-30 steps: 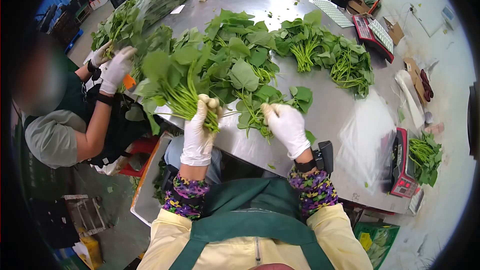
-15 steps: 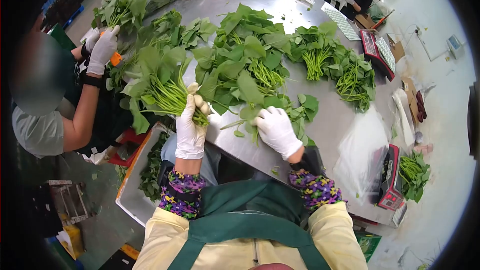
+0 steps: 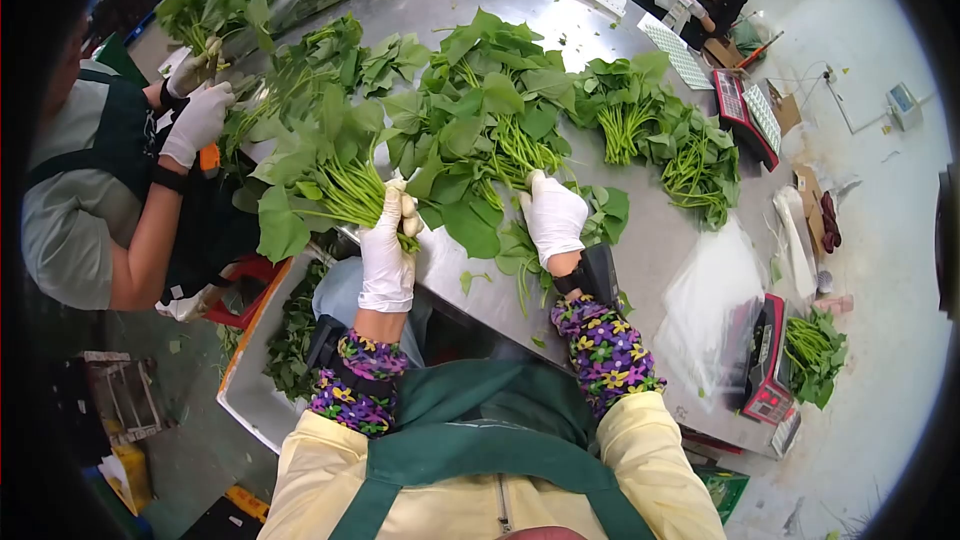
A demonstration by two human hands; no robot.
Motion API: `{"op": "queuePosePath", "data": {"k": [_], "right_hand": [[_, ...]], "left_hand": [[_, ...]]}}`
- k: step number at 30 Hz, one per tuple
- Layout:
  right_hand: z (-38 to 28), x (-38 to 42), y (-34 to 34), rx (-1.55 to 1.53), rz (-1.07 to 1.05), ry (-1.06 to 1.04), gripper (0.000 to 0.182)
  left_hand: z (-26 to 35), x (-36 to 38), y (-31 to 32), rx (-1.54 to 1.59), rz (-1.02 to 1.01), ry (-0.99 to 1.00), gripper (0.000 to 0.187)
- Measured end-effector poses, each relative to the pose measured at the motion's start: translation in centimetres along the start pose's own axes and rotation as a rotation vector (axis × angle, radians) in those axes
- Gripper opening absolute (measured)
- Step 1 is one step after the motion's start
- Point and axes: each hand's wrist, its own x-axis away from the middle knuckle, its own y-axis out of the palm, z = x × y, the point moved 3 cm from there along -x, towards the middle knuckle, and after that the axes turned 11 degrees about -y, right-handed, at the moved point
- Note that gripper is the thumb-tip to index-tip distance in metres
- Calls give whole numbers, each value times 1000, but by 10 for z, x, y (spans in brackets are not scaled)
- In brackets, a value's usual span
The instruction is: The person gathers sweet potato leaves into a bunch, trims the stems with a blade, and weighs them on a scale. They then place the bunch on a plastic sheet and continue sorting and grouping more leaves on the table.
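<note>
My left hand (image 3: 388,250), in a white glove, is wrapped round the stems of a bunch of leafy greens (image 3: 345,185); the leaves fan out to the upper left. My right hand (image 3: 553,215), also gloved, has its fingers bent together at the lower edge of a loose pile of greens (image 3: 490,110). Whether a stem is between those fingers is too small to tell. Loose leaves hang just below and left of it. Two gathered bunches (image 3: 625,125) lie farther right on the metal table (image 3: 640,270).
A co-worker's gloved hands (image 3: 200,115) hold greens at the left. Red scales (image 3: 745,115) stand at the right, with another (image 3: 768,360) nearer me. Plastic bags (image 3: 715,310) lie beside it. A white crate (image 3: 250,395) is below left. Another person sits at the far right.
My right hand has moved up to the pile's stems, its fingers turned upward. My left hand still holds its bunch. The co-worker's hands have come lower and closer together.
</note>
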Motion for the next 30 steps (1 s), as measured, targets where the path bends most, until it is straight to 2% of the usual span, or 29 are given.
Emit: {"op": "queuePosePath", "data": {"k": [2,5,7,8,9,11,13,15,17,19,20,21,23,27,29,30], "right_hand": [[1,1,0,25,-38,26,18],[2,-2,-8,-63,81,23,17],[6,-6,-10,-87,180,97,16],[8,-8,-6,-40,26,122,16],[7,-9,-9,-39,32,120,16],[3,-8,-7,6,-218,111,17],[2,-5,-16,-2,-186,83,17],[5,-2,-40,-146,29,-24,14],[11,1,-67,-389,134,43,13],[29,3,-82,-943,173,117,13],[37,8,-88,-1245,135,350,15],[47,15,-84,-1412,143,517,17],[57,26,-63,-1146,60,426,16],[51,37,-79,-1103,183,302,17],[42,39,-88,-1451,75,505,18],[36,39,-86,-1521,141,469,17]], "left_hand": [[-3,0,-2,-28,8,-14,14],[-4,2,3,-21,11,-45,13],[-5,4,5,-27,20,-46,13],[-5,5,6,-37,30,-46,13],[-5,5,7,-35,25,-41,13],[-6,5,7,-48,67,-39,12],[-3,6,8,-49,91,-34,12],[-4,5,6,-58,90,-26,13],[-4,5,5,-59,85,-27,13],[-5,5,6,-59,72,-37,13],[-5,5,5,-47,67,-28,12],[-5,5,6,-33,61,-18,11],[-6,6,7,-24,44,-10,11],[-8,6,5,-34,78,-13,10],[-7,7,8,-62,69,0,10],[-7,7,11,-69,62,5,10]]}}
